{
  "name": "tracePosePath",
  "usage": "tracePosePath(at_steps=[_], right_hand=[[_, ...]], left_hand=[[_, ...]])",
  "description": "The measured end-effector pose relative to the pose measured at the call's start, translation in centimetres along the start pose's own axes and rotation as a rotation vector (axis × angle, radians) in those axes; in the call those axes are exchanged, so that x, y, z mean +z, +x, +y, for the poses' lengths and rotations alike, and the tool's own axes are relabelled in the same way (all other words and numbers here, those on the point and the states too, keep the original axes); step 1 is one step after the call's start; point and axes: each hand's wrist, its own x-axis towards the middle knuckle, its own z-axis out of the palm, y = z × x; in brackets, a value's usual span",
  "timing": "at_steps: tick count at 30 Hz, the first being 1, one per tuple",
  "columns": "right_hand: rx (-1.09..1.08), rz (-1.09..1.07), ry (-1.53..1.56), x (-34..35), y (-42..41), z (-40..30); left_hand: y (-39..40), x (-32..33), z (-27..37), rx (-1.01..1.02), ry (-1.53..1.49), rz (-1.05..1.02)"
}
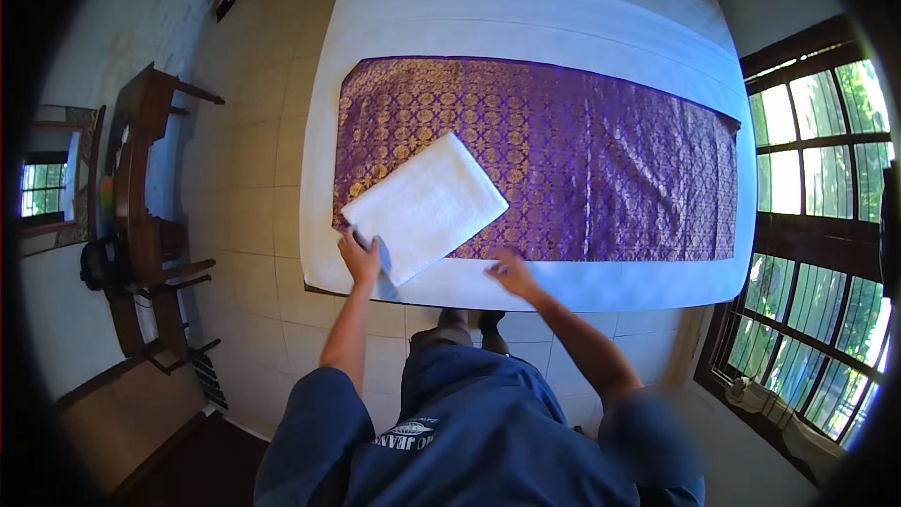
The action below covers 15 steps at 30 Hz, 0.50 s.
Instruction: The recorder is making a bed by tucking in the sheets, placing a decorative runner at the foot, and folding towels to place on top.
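A white folded towel [429, 208] lies slantwise over the left part of a purple and gold patterned cloth [605, 176]. The cloth is spread across a bed with a white sheet [422, 28]. My left hand [360, 258] is at the towel's lower left edge, its thumb by the towel's surface; whether the fingers pinch the edge is not clear. A dark shadow falls beside that edge. Over the white strip at the bed's near side, my right hand [512, 273] is apart from the towel, fingers loosely bent and slightly blurred, holding nothing visible.
The bed's near edge [633, 310] runs in front of my legs. Along the left wall stand a wooden desk [141, 176] and a mirror [53, 176]. Barred windows [816, 225] line the right side. Pale tiles [246, 225] cover the floor.
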Motion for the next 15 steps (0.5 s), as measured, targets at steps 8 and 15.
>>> tracePosePath(at_steps=[8,15], right_hand=[[-0.073,0.453,-0.110,-3.0,11.7,-1.1],[0.086,0.559,-0.116,0.1,9.0,-2.2]], left_hand=[[-11.3,4.5,3.0,-0.473,-0.611,-0.132],[-10.5,-1.4,4.0,-0.202,0.093,-0.097]])
